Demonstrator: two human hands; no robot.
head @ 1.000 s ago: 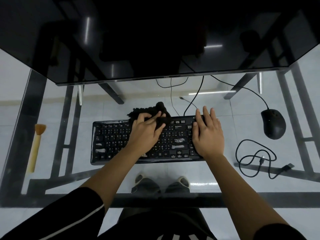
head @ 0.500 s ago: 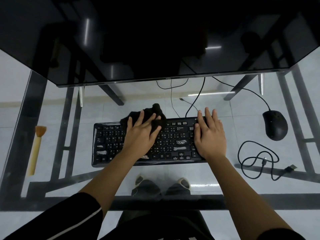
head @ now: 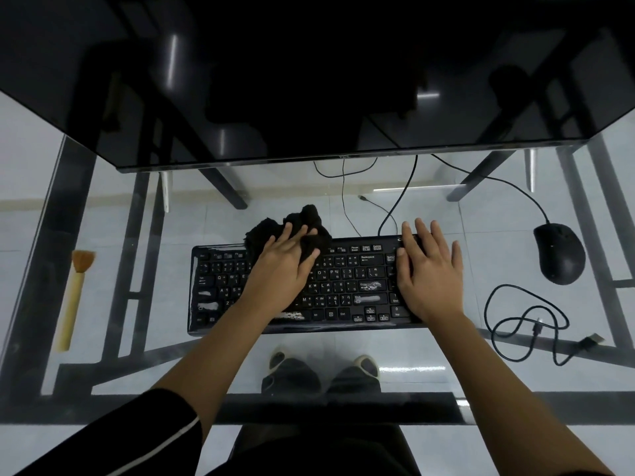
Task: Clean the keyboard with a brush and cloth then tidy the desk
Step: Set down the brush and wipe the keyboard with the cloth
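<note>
A black keyboard (head: 347, 286) lies in the middle of the glass desk (head: 446, 359). My left hand (head: 281, 269) presses a crumpled black cloth (head: 309, 218) onto the keyboard's upper middle rows; part of the cloth hangs over the back edge. My right hand (head: 429, 269) lies flat, fingers spread, on the keyboard's right end over the number pad. A brush (head: 74, 297) with a pale wooden handle and orange-brown bristles lies on the desk far to the left, apart from both hands.
A large dark monitor (head: 309, 80) overhangs the back of the desk. A black mouse (head: 560, 252) sits at the right, its cable running behind the monitor. A loose coiled black cable (head: 525, 324) lies at the front right. My feet show through the glass.
My left hand has slid the cloth a little to the left along the keyboard's upper rows, with its fingers now more spread. The right hand stays on the number pad.
</note>
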